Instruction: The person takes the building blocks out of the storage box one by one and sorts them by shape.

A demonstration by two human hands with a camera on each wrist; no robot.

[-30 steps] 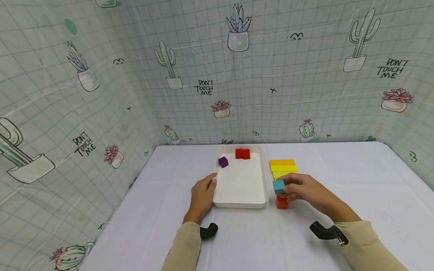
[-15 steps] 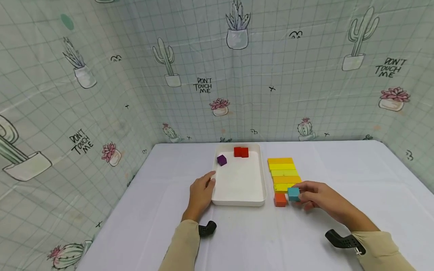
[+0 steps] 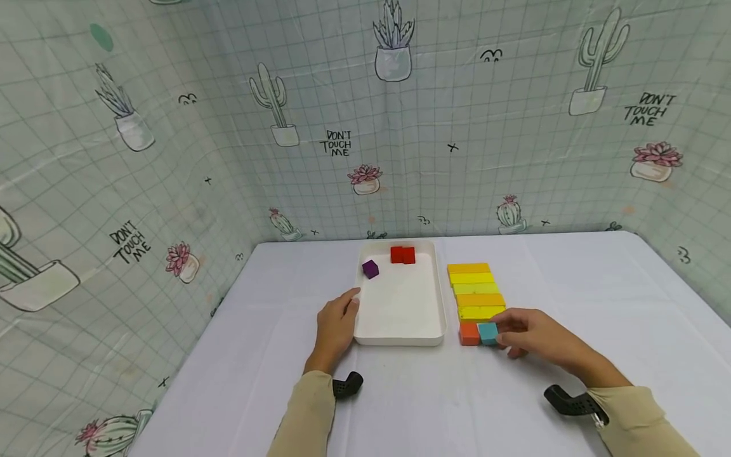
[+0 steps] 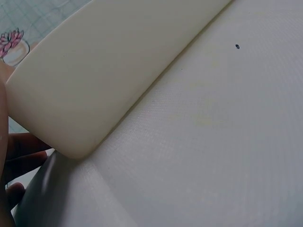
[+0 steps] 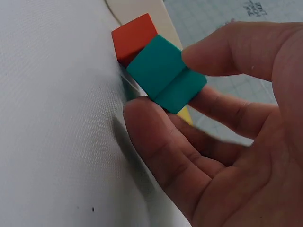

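Note:
My right hand (image 3: 533, 336) pinches a teal block (image 3: 488, 334) between thumb and fingers. In the right wrist view the thumb lies on one side of the teal block (image 5: 158, 68), with fingers on the other side and below. An orange block (image 3: 469, 334) sits immediately left of it, its edge overlapped by the teal one in the right wrist view. My left hand (image 3: 335, 327) rests against the left side of a white tray (image 3: 400, 341), fingers loosely extended. The tray's wall (image 4: 94, 80) fills much of the left wrist view.
Two red blocks (image 3: 402, 255) and a purple block (image 3: 370, 269) lie in the tray's far part. Several yellow strips (image 3: 478, 299) form a column right of the tray, just beyond the orange block. A patterned cloth (image 3: 411, 146) hangs behind the white table (image 3: 400, 406).
My right hand has carried the teal block from above the orange block round to its right side, then lowered it beside it. The left hand stays at the tray.

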